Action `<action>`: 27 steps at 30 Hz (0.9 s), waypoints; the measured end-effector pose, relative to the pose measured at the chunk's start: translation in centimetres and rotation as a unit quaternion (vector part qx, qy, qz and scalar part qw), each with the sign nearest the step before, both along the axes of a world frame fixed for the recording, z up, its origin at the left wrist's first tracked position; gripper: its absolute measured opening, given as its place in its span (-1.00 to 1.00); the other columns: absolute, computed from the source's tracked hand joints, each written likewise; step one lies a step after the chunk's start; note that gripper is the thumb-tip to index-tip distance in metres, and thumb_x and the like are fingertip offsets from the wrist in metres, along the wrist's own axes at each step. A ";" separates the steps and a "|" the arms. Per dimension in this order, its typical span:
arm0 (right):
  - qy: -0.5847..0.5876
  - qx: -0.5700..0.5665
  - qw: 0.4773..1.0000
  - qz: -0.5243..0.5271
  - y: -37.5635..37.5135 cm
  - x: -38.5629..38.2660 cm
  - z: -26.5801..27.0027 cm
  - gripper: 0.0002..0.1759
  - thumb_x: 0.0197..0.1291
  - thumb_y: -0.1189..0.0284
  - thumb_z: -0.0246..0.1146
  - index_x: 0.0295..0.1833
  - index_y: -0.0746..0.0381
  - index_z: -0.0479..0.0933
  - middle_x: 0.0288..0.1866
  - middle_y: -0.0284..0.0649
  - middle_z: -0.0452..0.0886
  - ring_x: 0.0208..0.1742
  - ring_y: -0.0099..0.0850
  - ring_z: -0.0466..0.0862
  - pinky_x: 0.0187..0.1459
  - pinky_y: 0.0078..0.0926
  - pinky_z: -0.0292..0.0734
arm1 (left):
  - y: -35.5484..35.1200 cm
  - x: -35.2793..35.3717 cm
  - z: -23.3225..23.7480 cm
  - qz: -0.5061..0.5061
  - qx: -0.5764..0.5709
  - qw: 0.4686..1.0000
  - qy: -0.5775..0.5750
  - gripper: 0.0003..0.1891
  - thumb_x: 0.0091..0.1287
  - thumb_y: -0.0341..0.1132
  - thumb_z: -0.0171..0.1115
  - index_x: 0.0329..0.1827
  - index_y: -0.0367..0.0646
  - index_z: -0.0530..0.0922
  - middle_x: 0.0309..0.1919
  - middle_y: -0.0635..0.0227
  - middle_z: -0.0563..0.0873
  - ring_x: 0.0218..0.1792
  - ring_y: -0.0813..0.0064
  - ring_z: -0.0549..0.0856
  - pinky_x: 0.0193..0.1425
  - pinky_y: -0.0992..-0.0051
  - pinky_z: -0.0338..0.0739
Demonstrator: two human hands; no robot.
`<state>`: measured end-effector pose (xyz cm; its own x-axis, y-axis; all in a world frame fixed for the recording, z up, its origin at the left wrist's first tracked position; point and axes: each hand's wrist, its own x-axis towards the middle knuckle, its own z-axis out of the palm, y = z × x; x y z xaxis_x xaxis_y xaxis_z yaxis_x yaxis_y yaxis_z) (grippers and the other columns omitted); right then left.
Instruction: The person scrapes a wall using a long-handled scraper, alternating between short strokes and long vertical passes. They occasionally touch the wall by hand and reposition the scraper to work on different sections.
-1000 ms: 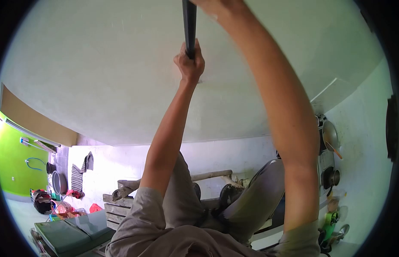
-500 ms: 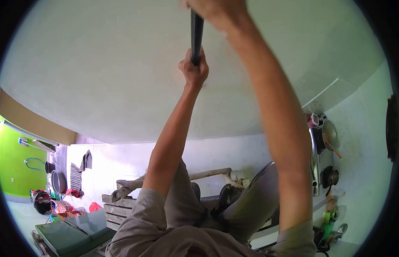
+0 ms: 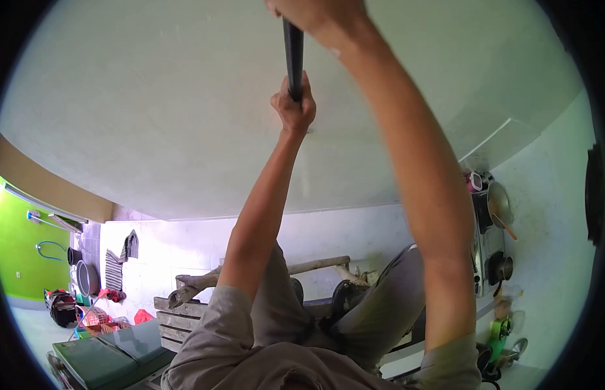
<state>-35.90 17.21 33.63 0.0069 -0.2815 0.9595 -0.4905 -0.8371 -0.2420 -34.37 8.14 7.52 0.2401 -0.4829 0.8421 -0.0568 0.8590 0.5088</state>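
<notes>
A dark pole (image 3: 293, 57) runs up from my left hand (image 3: 294, 107) toward the top edge, in front of a pale plain wall (image 3: 185, 117). The fingers of my left hand are wrapped round its lower end. Higher up, my right hand (image 3: 318, 14) is closed round the upper part of the pole and is partly cut off by the frame's top edge. What lies beyond the top of the pole is out of frame.
Below me are a wooden bench (image 3: 179, 320) and a rough branch rail (image 3: 318, 263). Pans and a wok (image 3: 500, 203) line the right side. At the left are a grey-green box (image 3: 94, 363), a grey basin (image 3: 88, 278) and a striped cloth (image 3: 114, 270).
My right hand has shifted slightly left and up, and the upper part of the pole leans a little further left. My left hand has barely moved.
</notes>
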 end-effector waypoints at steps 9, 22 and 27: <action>-0.060 0.033 0.997 -0.032 0.1 -0.9 -1.7 -0.49 0.39 0.50 0.18 -0.69 0.06 0.31 -0.80 -0.51 0.25 -0.78 -0.69 0.19 -0.71 -0.58 0.06 | 0.5 -0.6 -1.2 -0.005 0.017 1.000 -0.020 -0.72 0.43 -0.37 0.32 -0.46 -0.18 0.48 -0.73 0.24 0.37 -0.73 0.26 0.37 -0.60 0.40 0.31; -0.044 -0.041 0.998 -0.015 2.8 -1.4 -1.9 -0.46 0.41 0.51 0.21 -0.69 0.08 0.26 -0.79 -0.53 0.22 -0.76 -0.72 0.17 -0.69 -0.59 0.02 | 1.9 -1.9 -1.0 -0.039 -0.037 0.999 0.000 -0.76 0.33 -0.46 0.34 -0.46 -0.15 0.45 -0.74 0.26 0.34 -0.78 0.28 0.38 -0.61 0.42 0.31; 0.008 0.005 1.000 0.027 3.3 -0.4 0.0 -0.50 0.32 0.57 0.17 -0.70 0.10 0.26 -0.80 -0.53 0.23 -0.77 -0.70 0.17 -0.71 -0.60 0.02 | 2.3 -1.5 0.3 -0.024 0.014 1.000 0.010 -0.74 0.40 -0.41 0.34 -0.45 -0.16 0.46 -0.73 0.27 0.34 -0.77 0.38 0.33 -0.61 0.43 0.29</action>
<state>-36.32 20.51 33.65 0.0373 -0.2908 0.9561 -0.4487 -0.8597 -0.2440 -35.91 10.40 7.84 0.2326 -0.5169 0.8238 -0.0061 0.8463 0.5328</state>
